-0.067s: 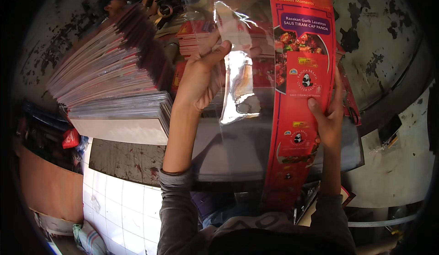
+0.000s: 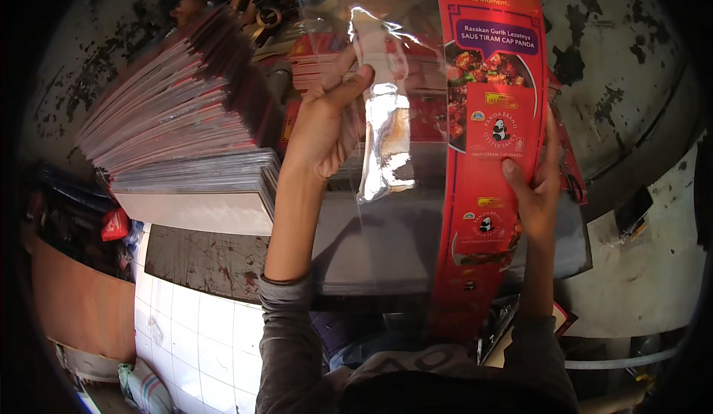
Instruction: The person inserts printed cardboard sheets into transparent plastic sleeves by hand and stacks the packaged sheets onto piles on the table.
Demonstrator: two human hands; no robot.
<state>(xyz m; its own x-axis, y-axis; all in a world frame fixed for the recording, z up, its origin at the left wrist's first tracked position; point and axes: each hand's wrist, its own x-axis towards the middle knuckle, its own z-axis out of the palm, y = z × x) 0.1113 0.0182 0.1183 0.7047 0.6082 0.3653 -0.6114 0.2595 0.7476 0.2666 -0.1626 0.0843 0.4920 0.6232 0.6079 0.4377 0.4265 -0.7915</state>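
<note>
Red strip [image 2: 486, 180], its right edge held by right hand [image 2: 538, 195].

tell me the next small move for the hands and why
Probably ease the left hand slightly leftward to flatten the clear film it pinches: crooked, bright glare suggests the film is buckled, while the right hand holds the red printed strip by its right edge.

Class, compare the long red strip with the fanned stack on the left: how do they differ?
The red strip is in the right hand; no hand holds the fanned stack. The strip shows its printed face; the stack shows mostly sheet edges. Both show red.
</note>
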